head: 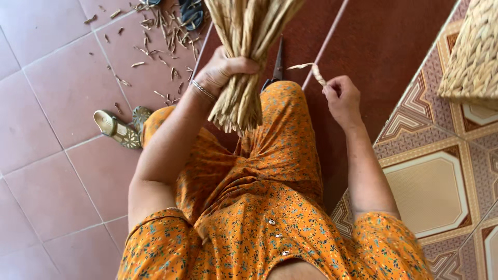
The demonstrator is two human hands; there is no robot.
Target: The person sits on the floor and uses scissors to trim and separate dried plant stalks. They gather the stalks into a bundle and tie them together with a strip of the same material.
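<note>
Left hand: a thick bundle of dried straw-coloured stalks [244,62] is gripped by the left hand [220,70], the fingers wrapped tight around it just above its cut ends.
Bundle position: it is held upright over the lap, the cut ends hanging just above the orange flowered dress [270,192], the upper part running out of view at the top.
Right hand: a single dried strand [313,70] is pinched between thumb and fingers of the right hand [342,96], held apart from the bundle.
Scissors: a pair of scissors [277,65] is seen partly hidden behind the bundle, resting on the dark red step [384,46].
Floor: cut scraps [163,31] are scattered over the pink tiles [57,88]; a sandal [116,129] lies beside the left knee.
Basket: a woven basket [474,49] stands on the patterned tiles at the right.
Risk, bundle: stalks could be let slip and shed if the grip is loosened.
Risk, strand: the thin strand might be snapped if pulled hard, as it looks brittle.
Risk, scissors: the blades lie close to the leg and could be knocked.
</note>
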